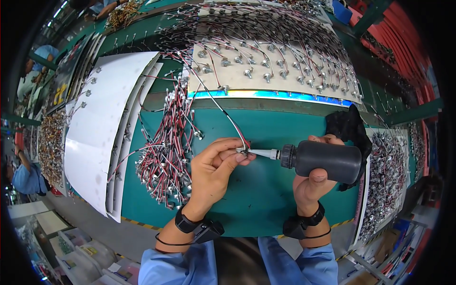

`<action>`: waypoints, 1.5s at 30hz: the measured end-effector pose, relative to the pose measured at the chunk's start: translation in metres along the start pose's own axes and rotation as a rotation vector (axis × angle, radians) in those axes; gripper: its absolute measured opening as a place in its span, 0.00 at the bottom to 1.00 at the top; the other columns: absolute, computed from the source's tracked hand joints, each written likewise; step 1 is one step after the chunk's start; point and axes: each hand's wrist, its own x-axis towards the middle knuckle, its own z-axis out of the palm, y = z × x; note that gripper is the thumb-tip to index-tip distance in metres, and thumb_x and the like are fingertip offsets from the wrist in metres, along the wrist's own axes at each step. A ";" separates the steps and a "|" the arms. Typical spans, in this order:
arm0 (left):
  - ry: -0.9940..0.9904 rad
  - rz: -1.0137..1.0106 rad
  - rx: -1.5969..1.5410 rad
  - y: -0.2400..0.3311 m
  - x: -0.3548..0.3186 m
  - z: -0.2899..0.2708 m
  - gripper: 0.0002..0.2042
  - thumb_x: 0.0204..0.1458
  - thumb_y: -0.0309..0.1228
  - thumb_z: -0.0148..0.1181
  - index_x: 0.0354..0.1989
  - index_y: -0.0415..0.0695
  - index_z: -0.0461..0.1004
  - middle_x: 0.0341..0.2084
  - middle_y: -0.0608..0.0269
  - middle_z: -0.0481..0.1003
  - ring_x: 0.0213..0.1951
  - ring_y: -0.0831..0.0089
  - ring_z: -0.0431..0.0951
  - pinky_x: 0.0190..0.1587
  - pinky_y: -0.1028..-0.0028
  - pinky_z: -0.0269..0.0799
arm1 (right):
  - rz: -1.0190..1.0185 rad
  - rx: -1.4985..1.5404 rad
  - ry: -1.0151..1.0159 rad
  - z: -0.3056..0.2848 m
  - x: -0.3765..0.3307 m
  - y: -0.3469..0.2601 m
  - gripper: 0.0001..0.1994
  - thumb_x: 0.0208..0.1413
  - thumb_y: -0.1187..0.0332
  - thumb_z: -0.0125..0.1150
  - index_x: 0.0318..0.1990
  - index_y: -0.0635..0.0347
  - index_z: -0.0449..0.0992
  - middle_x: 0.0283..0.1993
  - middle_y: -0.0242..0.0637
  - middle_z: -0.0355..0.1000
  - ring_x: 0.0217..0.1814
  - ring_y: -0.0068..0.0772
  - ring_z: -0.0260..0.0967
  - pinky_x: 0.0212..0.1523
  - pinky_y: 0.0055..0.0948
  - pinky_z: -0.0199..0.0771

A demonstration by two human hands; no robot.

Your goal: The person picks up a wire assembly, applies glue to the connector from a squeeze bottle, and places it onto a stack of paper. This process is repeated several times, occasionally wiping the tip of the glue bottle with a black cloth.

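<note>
While the left hand pinches one small wired component between thumb and fingers, the right hand is wrapped around one squeeze bottle. The bottle lies nearly level between the thumb and fingers, its single tapered nozzle pointing at the component; whether the tip touches it, I cannot tell.

Two hands, then, one bottle and one held component are together above the green tabletop. Left of the left hand sits one heap of similar wired parts, too tangled to count. Beyond both hands, one pale board carries several dozen more, also past exact counting. One crumpled black item lies just beyond the right hand, and farther left of the left hand stand several large white sheets.

The component is small and metallic, mostly covered by the fingertips, with thin red, black and white leads running away from the left hand toward the board. The bottle is dark grey, matt and cylindrical, with a ribbed collar and a pale, translucent-looking nozzle.
</note>
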 end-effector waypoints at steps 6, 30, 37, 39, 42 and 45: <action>0.001 -0.007 0.010 0.002 0.000 0.001 0.09 0.50 0.15 0.49 0.41 0.30 0.68 0.37 0.54 0.70 0.38 0.65 0.76 0.40 0.76 0.74 | 0.016 0.003 -0.004 0.002 0.000 -0.001 0.40 0.39 0.48 0.66 0.52 0.67 0.55 0.49 0.40 0.56 0.48 0.33 0.63 0.51 0.32 0.65; 0.006 -0.067 0.021 0.003 0.002 0.003 0.11 0.52 0.16 0.47 0.45 0.29 0.66 0.40 0.51 0.72 0.40 0.64 0.76 0.41 0.75 0.74 | -0.027 0.014 0.051 0.000 0.003 0.004 0.38 0.38 0.51 0.68 0.50 0.68 0.57 0.46 0.41 0.60 0.45 0.34 0.65 0.48 0.32 0.66; 0.046 -0.045 0.015 0.009 0.000 -0.003 0.12 0.52 0.18 0.49 0.46 0.32 0.66 0.41 0.54 0.71 0.40 0.65 0.76 0.41 0.75 0.74 | -0.025 -0.145 0.075 -0.005 0.015 0.021 0.32 0.46 0.55 0.63 0.51 0.69 0.57 0.43 0.42 0.67 0.45 0.35 0.65 0.49 0.31 0.65; 0.065 -0.054 -0.044 0.019 -0.001 -0.012 0.12 0.51 0.19 0.50 0.45 0.33 0.67 0.42 0.56 0.71 0.40 0.65 0.76 0.40 0.75 0.74 | 0.030 -0.139 0.108 -0.010 0.020 0.025 0.28 0.51 0.58 0.58 0.52 0.70 0.57 0.42 0.42 0.67 0.45 0.33 0.65 0.49 0.30 0.64; 0.148 0.013 -0.048 0.051 -0.005 -0.032 0.11 0.51 0.19 0.50 0.44 0.33 0.67 0.41 0.55 0.71 0.38 0.66 0.76 0.38 0.75 0.74 | 0.136 -0.007 0.256 -0.022 0.027 0.033 0.18 0.54 0.59 0.55 0.42 0.66 0.65 0.36 0.37 0.68 0.38 0.26 0.65 0.41 0.23 0.66; 0.374 0.200 0.159 0.100 -0.005 -0.079 0.10 0.50 0.22 0.52 0.41 0.33 0.68 0.35 0.55 0.73 0.33 0.68 0.77 0.33 0.75 0.74 | 0.196 0.044 0.241 -0.034 0.029 0.038 0.14 0.56 0.59 0.52 0.35 0.63 0.68 0.31 0.33 0.66 0.31 0.21 0.62 0.34 0.21 0.63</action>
